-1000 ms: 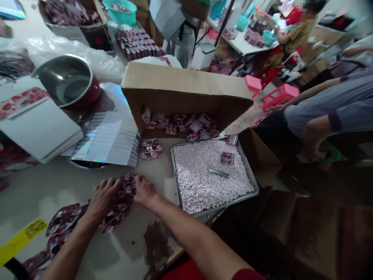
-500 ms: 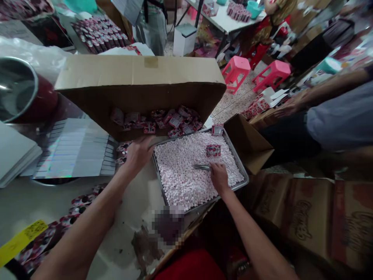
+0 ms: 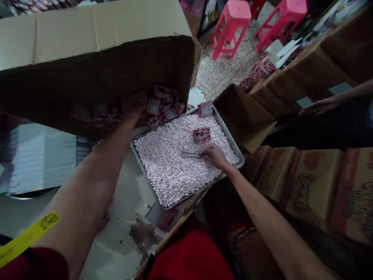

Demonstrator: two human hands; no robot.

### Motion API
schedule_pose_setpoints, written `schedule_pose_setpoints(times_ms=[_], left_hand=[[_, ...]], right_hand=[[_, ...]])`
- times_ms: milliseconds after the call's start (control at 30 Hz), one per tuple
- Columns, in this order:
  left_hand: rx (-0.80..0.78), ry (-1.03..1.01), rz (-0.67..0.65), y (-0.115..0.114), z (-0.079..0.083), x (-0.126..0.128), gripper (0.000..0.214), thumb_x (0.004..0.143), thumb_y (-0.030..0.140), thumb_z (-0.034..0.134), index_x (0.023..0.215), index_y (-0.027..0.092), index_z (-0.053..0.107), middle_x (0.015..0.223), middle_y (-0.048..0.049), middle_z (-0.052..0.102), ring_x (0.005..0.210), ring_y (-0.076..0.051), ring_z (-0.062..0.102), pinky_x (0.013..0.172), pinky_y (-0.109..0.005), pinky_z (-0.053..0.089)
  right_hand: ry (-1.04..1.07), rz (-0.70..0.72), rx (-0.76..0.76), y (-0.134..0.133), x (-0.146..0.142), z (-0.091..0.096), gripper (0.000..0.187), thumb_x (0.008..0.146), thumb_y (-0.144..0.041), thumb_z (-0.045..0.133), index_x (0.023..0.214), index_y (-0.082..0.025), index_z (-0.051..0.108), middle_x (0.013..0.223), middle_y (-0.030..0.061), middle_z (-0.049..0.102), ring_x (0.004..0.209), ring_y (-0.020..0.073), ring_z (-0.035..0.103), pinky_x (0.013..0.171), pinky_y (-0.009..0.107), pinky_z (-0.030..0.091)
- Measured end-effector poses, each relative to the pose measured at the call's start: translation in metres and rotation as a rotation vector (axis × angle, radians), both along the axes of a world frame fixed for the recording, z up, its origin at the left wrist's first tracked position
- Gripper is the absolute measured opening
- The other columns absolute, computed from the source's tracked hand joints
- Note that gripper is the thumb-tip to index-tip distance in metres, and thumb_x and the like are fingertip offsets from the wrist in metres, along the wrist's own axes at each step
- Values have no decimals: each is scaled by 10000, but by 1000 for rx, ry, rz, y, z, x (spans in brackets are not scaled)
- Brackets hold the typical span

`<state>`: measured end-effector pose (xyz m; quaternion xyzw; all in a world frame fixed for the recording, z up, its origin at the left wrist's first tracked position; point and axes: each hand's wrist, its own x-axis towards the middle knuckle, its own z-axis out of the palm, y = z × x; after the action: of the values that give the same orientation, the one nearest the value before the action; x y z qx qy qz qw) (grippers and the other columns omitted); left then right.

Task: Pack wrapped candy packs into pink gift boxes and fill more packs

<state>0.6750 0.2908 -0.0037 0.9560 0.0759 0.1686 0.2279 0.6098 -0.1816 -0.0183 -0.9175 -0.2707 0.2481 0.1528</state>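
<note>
A shallow metal tray (image 3: 151, 194) holds a bed of small pale pink-white pellets (image 3: 166, 167). My right hand (image 3: 215, 157) is over the pellets, its fingers closed on a narrow silvery metal tool (image 3: 191, 154) whose exact kind I cannot make out. Just beyond that hand, a small red-and-white printed packet (image 3: 201, 134) rests on the pellets. A second packet (image 3: 205, 108) leans at the tray's far edge. My left hand (image 3: 135, 104) reaches into a large cardboard box (image 3: 96, 74), beside a pile of similar packets (image 3: 167, 105). Shadow hides its fingers.
An opened smaller carton (image 3: 244, 116) adjoins the tray's right side. White flat cartons (image 3: 43, 155) lie to the left. Printed boxes (image 3: 305, 186) line the right, near another person's hand (image 3: 323, 105). Pink stools (image 3: 231, 27) stand beyond.
My left hand has gone from the box's front edge into the box among the packets. My right hand keeps the metal tool over the pellets. The view has moved closer and tilted down.
</note>
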Motion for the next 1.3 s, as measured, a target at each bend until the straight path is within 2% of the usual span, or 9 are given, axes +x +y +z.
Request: schedule_pose_setpoints(times_ms=[100, 200, 300, 400, 533, 733, 900, 1100, 1300], left_hand=[[-80, -12, 221, 0, 8, -45, 440, 1091, 382, 534, 1133, -52, 598, 1065, -95, 700, 883, -128, 539, 856, -274, 424], [-242, -136, 361, -16, 18, -108, 428, 1018, 418, 671, 1166, 23, 600, 1055, -57, 673, 879, -122, 513, 841, -264, 443], [-352, -231, 401, -41, 20, -165, 435, 951, 501, 714, 1160, 131, 619, 1019, -21, 649, 876, -143, 527, 842, -287, 472], [-461, -181, 368, -66, 7, -187, 495, 916, 600, 674, 1190, 191, 622, 1019, -37, 674, 900, -189, 601, 838, -327, 516], [-612, -138, 145, -88, -17, -153, 505, 905, 594, 654, 1217, 197, 639, 1077, -69, 727, 985, -224, 677, 912, -356, 545], [-618, -73, -142, -99, -35, -80, 522, 896, 574, 614, 1229, 174, 650, 1150, -78, 714, 1086, -259, 645, 989, -367, 509], [-713, -98, -171, -115, -44, -73, 459, 942, 576, 575, 1179, 186, 627, 1070, -58, 686, 1040, -235, 631, 979, -356, 504], [-891, -79, -114, -175, -42, -90, 492, 911, 637, 629, 1111, 189, 656, 1000, -32, 698, 962, -203, 641, 902, -295, 505], [-963, -137, -19, -211, -27, -61, 436, 861, 615, 687, 980, 196, 673, 891, -9, 670, 883, -190, 623, 827, -273, 487]], right_hand=[[-41, -73, 76, -1, -5, 2, 143, 905, -222, 691, 973, -202, 815, 1062, 113, 722, 1030, 255, 640, 899, 341, 479], [-3, -157, 244, -11, -9, 8, 227, 963, -252, 571, 986, -212, 793, 959, 80, 761, 930, 235, 682, 856, 333, 506], [-63, -281, 343, -42, -6, 18, 292, 960, -316, 519, 1006, -217, 791, 984, 89, 792, 937, 248, 717, 874, 354, 527], [-116, -386, 300, -81, 5, 27, 287, 896, -371, 555, 945, -225, 797, 976, 106, 805, 926, 273, 732, 877, 384, 538], [-76, -407, 200, -110, 19, 30, 287, 828, -425, 608, 898, -230, 807, 935, 109, 816, 879, 292, 738, 850, 411, 538], [112, -411, 260, -108, 33, 25, 465, 781, -623, 692, 932, -198, 809, 840, 88, 782, 778, 240, 698, 758, 352, 540], [162, -437, 263, -106, 45, 10, 518, 786, -660, 699, 962, -181, 787, 738, 45, 700, 670, 185, 600, 649, 303, 478], [129, -400, 337, -94, 34, -10, 409, 795, -564, 674, 908, -189, 789, 747, 42, 732, 699, 201, 638, 703, 320, 503], [7, -273, 328, -87, 19, 37, 279, 888, -435, 657, 970, -227, 824, 937, 66, 818, 859, 242, 736, 847, 351, 560]])
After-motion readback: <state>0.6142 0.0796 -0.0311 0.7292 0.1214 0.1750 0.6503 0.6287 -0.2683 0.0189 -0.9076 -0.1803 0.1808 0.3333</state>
